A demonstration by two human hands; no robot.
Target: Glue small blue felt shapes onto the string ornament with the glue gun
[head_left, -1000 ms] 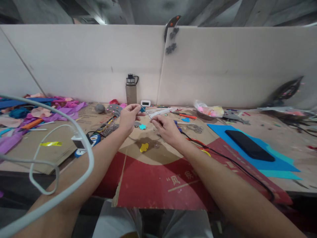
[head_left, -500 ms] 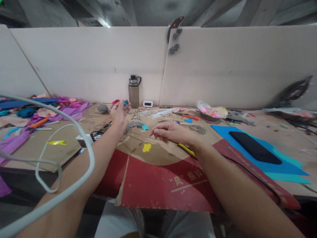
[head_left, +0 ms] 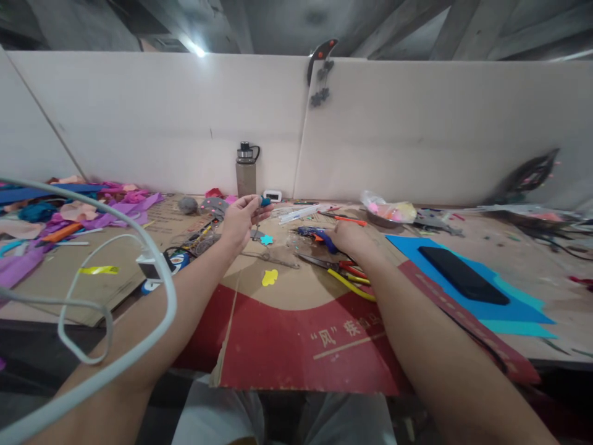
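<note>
My left hand (head_left: 244, 217) is raised over the back of the cardboard, its fingertips pinching a small teal piece (head_left: 265, 201). Farther right, my right hand (head_left: 351, 238) closes on the handle of a blue glue gun (head_left: 325, 241) with an orange trigger; part of the handle is hidden by the fingers. Just below that hand lie scissors (head_left: 315, 260) and tools with red and yellow handles (head_left: 354, 284). A light-blue flower cutout (head_left: 266, 240) and a yellow cutout (head_left: 269, 277) rest on the cardboard between my arms.
A bottle (head_left: 246, 170) stands by the white partition. Coloured scraps (head_left: 78, 213) cover the left side. A black phone (head_left: 463, 275) lies on blue sheets (head_left: 519, 309) at right. A white cable (head_left: 169, 303) loops in front of my left arm.
My right hand has moved right and back and now grips the glue gun, uncovering scissors and handled tools. My left hand has shifted right and slightly lower with the teal piece.
</note>
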